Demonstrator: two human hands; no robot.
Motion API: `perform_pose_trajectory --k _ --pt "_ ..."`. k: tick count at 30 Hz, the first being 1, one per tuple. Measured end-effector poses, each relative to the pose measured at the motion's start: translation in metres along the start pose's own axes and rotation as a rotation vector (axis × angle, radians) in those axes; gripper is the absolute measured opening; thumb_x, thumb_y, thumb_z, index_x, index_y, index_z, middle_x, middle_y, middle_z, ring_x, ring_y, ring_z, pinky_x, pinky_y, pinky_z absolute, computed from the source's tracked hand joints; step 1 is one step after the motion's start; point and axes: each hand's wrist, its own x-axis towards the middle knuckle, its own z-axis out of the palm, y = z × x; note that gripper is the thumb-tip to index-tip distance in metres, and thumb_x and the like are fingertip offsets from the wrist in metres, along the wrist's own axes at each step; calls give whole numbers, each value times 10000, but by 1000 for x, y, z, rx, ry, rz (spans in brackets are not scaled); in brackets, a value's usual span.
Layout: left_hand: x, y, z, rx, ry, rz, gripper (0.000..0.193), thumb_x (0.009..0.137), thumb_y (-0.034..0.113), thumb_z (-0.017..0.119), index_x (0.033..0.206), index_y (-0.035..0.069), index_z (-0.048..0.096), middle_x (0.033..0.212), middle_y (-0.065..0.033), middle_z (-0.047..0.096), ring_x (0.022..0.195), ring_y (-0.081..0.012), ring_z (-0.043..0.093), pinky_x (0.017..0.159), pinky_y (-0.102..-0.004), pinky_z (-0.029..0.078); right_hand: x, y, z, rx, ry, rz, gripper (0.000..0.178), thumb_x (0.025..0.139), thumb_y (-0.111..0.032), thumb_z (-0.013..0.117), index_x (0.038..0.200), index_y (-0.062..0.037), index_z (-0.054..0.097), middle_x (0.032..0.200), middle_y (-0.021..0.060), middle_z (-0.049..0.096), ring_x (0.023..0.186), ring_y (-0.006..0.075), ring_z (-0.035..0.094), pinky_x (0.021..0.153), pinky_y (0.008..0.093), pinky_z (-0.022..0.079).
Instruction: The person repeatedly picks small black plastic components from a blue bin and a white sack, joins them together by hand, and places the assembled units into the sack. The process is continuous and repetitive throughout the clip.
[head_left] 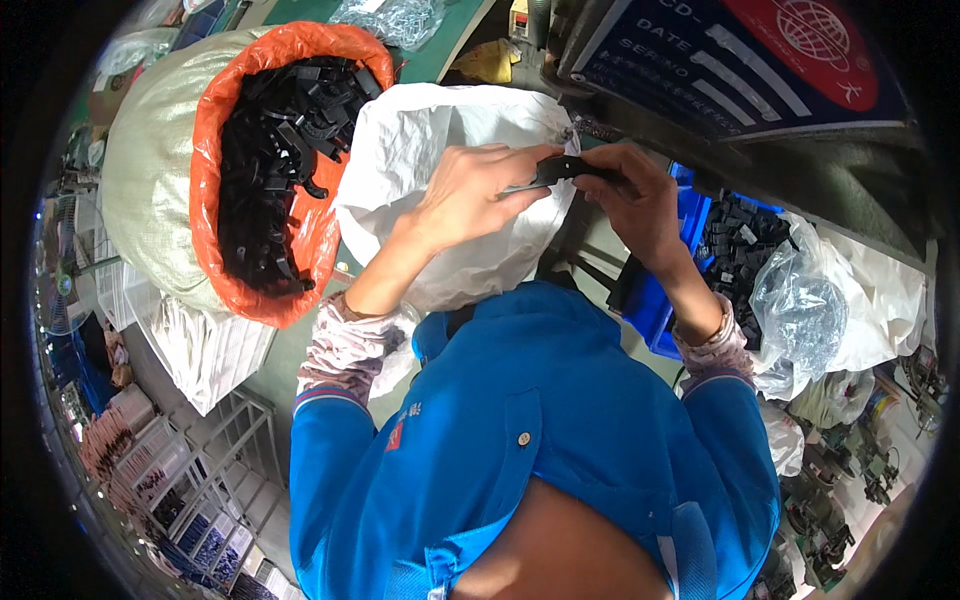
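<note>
Both my hands are raised over a white sack and meet at a slim black handle-shaped part (562, 169). It is slightly curved, with small round holes, and lies roughly level. My left hand (472, 195) pinches its left end, where a thin grey edge shows beside the fingers. Its right end is gripped by my right hand (637, 197), thumb and fingers closed round it. The exact kind of part cannot be made out. Directly beneath my hands gapes the white sack (385, 190), its bottom partly hidden by my left arm.
An orange-lined woven sack (207, 150) full of black plastic parts (290, 140) stands at left. To the right, a blue crate (655, 320) holds small black pieces, beside a clear plastic bag (800, 305). A dark machine with a printed plate (700, 75) overhangs the upper right.
</note>
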Motion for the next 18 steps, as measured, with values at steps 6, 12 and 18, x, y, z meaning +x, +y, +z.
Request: perform_pose_trajectory --k 6,12,18 --pt "22 -3 -23 175 -61 146 328 794 171 701 1072 2 672 757 -112 630 655 -276 587 595 -369 469 6 4 9 16 133 -92 229 811 92 694 1034 69 647 984 99 656 830 127 642 706 239 549" --pt "44 -11 -27 129 18 325 207 781 169 712 884 2 648 795 -112 642 667 -304 595 593 -384 468 15 9 10 -130 241 -204 227 818 -99 749 1024 -29 684 913 109 693 750 199 663 647 313 535" --pt "57 -30 -22 112 -194 101 280 763 215 747 966 54 641 730 -88 591 650 -298 586 565 -382 447 23 33 15 271 222 40 225 844 51 684 1058 64 616 895 106 675 715 138 616 602 256 517"
